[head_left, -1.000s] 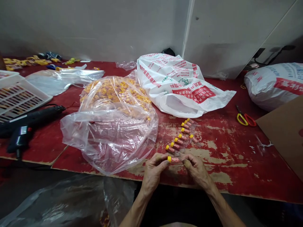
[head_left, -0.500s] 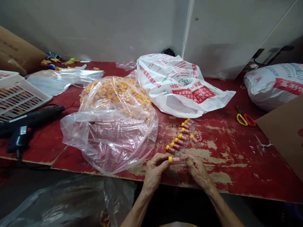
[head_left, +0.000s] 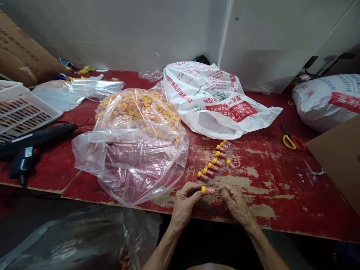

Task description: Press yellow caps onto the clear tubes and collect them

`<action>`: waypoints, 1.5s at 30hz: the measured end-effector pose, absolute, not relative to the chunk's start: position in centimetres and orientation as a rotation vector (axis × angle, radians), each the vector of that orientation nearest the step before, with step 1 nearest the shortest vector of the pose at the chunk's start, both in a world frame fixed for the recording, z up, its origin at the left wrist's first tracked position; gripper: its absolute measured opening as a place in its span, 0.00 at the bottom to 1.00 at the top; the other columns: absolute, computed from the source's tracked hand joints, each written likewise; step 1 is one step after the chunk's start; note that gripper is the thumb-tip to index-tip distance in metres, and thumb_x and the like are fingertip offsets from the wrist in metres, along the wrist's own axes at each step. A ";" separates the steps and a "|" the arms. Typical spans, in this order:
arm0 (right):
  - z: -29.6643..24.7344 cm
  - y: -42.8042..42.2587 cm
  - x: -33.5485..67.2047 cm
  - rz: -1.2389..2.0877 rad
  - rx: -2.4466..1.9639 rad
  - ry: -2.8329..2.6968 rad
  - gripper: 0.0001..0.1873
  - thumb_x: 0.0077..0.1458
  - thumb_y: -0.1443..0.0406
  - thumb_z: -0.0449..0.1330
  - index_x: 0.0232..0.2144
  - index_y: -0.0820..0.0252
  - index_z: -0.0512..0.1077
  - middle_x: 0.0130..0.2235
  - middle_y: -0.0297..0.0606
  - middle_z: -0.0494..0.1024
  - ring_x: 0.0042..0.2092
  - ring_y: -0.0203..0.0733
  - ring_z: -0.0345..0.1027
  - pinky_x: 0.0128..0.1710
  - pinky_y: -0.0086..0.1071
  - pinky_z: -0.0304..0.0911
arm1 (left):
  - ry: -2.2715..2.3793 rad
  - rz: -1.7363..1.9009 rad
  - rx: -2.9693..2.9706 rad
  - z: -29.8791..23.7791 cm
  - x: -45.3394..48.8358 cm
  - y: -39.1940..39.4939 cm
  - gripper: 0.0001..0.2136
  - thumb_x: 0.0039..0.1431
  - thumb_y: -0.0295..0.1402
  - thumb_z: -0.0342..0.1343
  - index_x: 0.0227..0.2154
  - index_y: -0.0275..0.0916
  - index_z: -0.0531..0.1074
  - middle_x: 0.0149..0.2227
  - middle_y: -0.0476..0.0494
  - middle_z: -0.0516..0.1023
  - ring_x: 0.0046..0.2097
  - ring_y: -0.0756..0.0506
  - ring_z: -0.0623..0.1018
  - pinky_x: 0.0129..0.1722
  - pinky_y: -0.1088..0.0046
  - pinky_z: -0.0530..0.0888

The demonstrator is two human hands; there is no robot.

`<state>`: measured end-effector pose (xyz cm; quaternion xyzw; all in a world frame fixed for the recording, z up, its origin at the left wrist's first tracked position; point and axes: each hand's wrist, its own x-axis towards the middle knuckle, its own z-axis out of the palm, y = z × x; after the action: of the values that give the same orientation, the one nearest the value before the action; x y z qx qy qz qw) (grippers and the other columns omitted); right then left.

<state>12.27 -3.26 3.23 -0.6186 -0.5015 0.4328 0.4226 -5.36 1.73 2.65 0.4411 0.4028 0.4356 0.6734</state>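
Note:
Both my hands meet at the near edge of the worn red table (head_left: pixel 270 195). My left hand (head_left: pixel 184 204) pinches the yellow-capped end of a small red vial (head_left: pixel 208 190). My right hand (head_left: pixel 235 202) pinches the vial's other end, which sits in a thin clear sleeve. Just beyond the hands lies a row of several similar yellow-capped vials (head_left: pixel 218 161). To the left, a large clear plastic bag (head_left: pixel 132 150) holds a heap of yellow and orange small parts.
A white printed bag (head_left: pixel 213 101) lies behind the vials, another white sack (head_left: pixel 329 99) at far right. Yellow-and-red scissors (head_left: pixel 294 141) and a cardboard sheet (head_left: pixel 340 157) are to the right. A black glue gun (head_left: pixel 30 146) and white basket (head_left: pixel 19 112) sit at left.
The hands stay together on the same vial, turning it slightly. A cardboard box has come into view at the far left as the view shifted.

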 end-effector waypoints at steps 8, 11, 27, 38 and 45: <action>2.6 -3.6 12.8 1.210 -1.520 -1.157 0.22 0.55 0.49 0.55 0.40 0.61 0.68 0.24 0.29 0.64 0.21 0.31 0.54 0.19 0.25 0.51 | 0.911 0.989 1.013 2.7 -5.2 1.8 0.07 0.47 0.33 0.64 0.31 0.39 0.78 0.32 0.48 0.72 0.35 0.49 0.71 0.37 0.75 0.68; 2.6 -3.6 12.9 1.070 -1.548 -1.219 0.24 0.57 0.48 0.51 0.24 0.61 0.66 0.20 0.28 0.58 0.21 0.31 0.52 0.20 0.25 0.50 | 0.905 0.971 1.056 2.5 -5.2 1.8 0.06 0.48 0.33 0.64 0.31 0.40 0.79 0.31 0.48 0.72 0.35 0.49 0.71 0.37 0.75 0.68; 2.8 -3.9 13.2 1.126 -1.535 -1.137 0.22 0.55 0.49 0.55 0.41 0.60 0.68 0.28 0.33 0.68 0.24 0.34 0.56 0.21 0.25 0.55 | 0.895 0.969 1.065 2.4 -4.7 1.9 0.06 0.48 0.33 0.63 0.31 0.40 0.78 0.33 0.46 0.73 0.38 0.47 0.72 0.41 0.72 0.69; 2.1 -4.1 13.3 1.176 -1.511 -1.056 0.24 0.54 0.47 0.55 0.42 0.61 0.68 0.25 0.30 0.65 0.21 0.33 0.56 0.19 0.26 0.55 | 0.902 0.941 1.080 2.9 -4.4 1.8 0.08 0.47 0.34 0.64 0.32 0.39 0.78 0.32 0.46 0.73 0.35 0.48 0.72 0.36 0.73 0.69; 2.0 -3.8 13.4 0.937 -1.617 -1.130 0.27 0.54 0.43 0.49 0.20 0.59 0.64 0.16 0.28 0.57 0.19 0.33 0.52 0.18 0.27 0.50 | 0.906 0.892 1.086 3.7 -4.2 1.5 0.10 0.48 0.37 0.63 0.33 0.39 0.78 0.34 0.44 0.73 0.34 0.47 0.73 0.33 0.72 0.71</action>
<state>13.42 -3.81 1.98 -0.6572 -0.4590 0.3809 0.4607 -4.18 1.47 3.68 0.4820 0.4022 0.3957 0.6703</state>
